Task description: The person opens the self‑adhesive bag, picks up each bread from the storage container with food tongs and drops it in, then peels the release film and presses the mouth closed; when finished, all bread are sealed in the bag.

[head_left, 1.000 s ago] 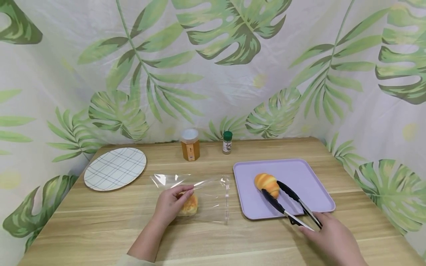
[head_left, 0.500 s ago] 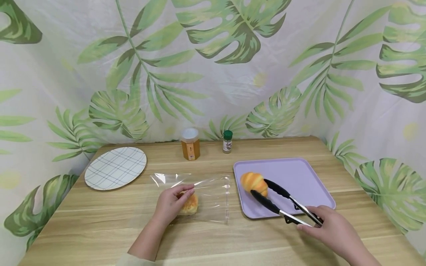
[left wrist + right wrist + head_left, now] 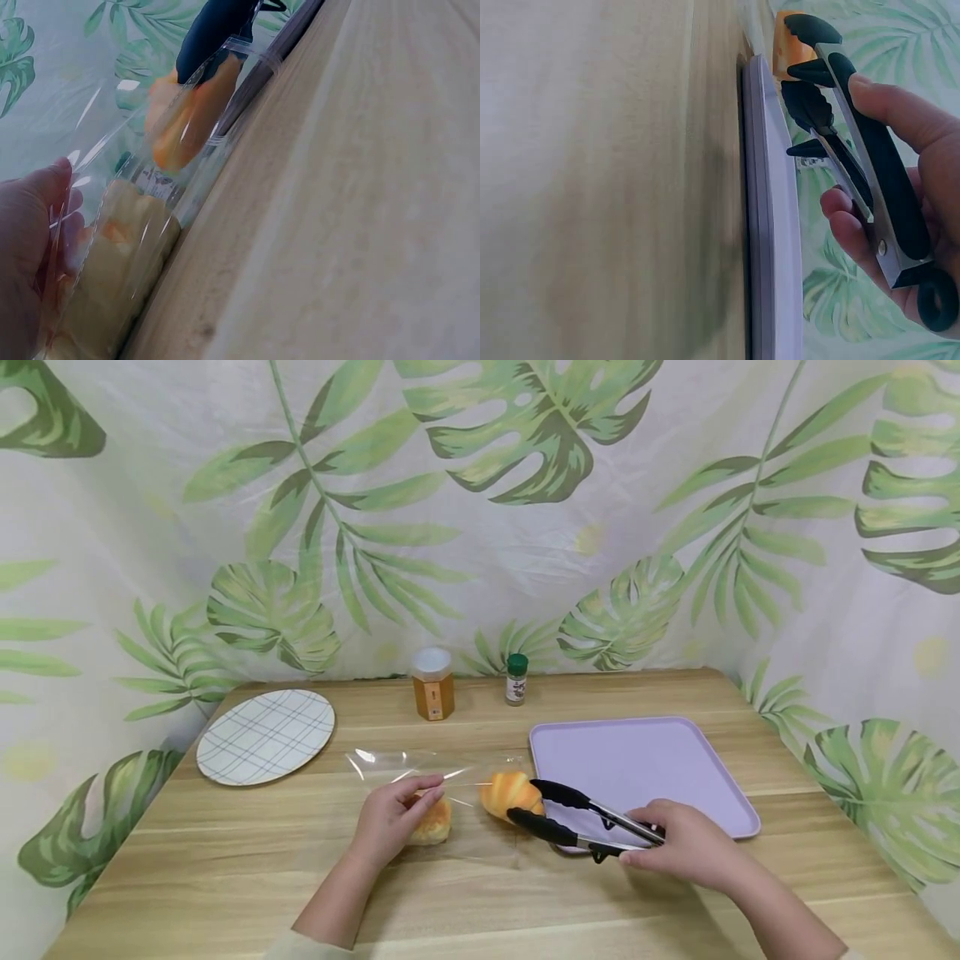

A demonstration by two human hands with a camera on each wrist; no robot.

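Observation:
My left hand (image 3: pixel 397 817) pinches the upper film of a clear plastic bag (image 3: pixel 467 768), lifting it. Inside the bag, under that hand, lies a piece of golden-topped bread (image 3: pixel 432 823), partly hidden by the fingers. My right hand (image 3: pixel 678 843) grips metal tongs (image 3: pixel 600 831) with black tips. Between those tips is a croissant (image 3: pixel 512 795), at the bag's right-hand mouth. In the left wrist view the croissant (image 3: pixel 187 120) shows through the film, above the bread (image 3: pixel 112 277). The right wrist view shows thumb and fingers wrapped round the tongs (image 3: pixel 877 165).
A lilac tray (image 3: pixel 645 747) lies right of the bag, under the tongs' line. A checked plate (image 3: pixel 266 737) sits at the left. Toward the back stand a honey-coloured jar (image 3: pixel 433 685) and a green-capped shaker (image 3: pixel 516 680). Behind the table hangs a leaf-print cloth (image 3: pixel 480 527).
The right hand has carried the croissant in the tongs leftward, off the tray to the bag's mouth. The left hand keeps its pinch on the film, nearly still.

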